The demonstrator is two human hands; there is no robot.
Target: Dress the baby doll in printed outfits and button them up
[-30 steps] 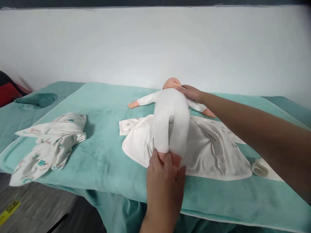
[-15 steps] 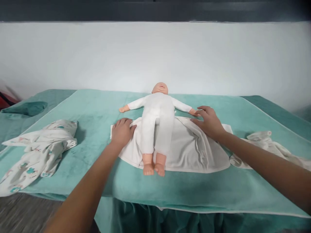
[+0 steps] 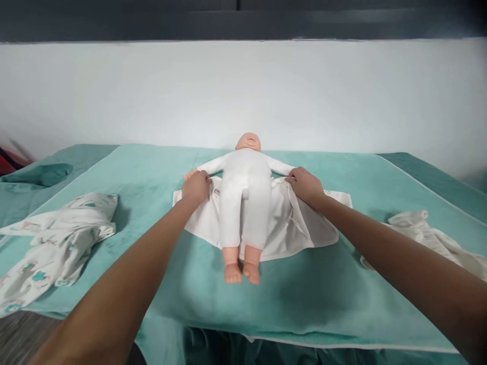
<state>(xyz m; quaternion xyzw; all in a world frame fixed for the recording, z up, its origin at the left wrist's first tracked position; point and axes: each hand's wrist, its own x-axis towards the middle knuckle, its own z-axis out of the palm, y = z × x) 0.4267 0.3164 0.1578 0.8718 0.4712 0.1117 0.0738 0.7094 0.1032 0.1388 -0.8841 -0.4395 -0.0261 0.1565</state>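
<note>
A baby doll (image 3: 247, 172) with a white cloth body lies on its back, head toward the wall and bare feet toward me. Beneath its hips and legs spreads a white baby garment (image 3: 304, 228), opened out to both sides. My left hand (image 3: 197, 187) is closed on the garment's upper edge, beside the doll's hand at the left. My right hand (image 3: 304, 185) pinches the upper edge on the other side, lifting that part into folds; it covers the doll's other hand.
A crumpled white printed baby garment (image 3: 76, 228) lies at the left. Another off-white cloth (image 3: 426, 230) lies at the right, partly behind my forearm. A teal blanket (image 3: 152, 167) covers the bed, which meets a white wall (image 3: 243, 91).
Both hands have moved inward and closed on the garment's upper edge. Its right side has been raised and drawn toward the doll, shifting the lower edge up.
</note>
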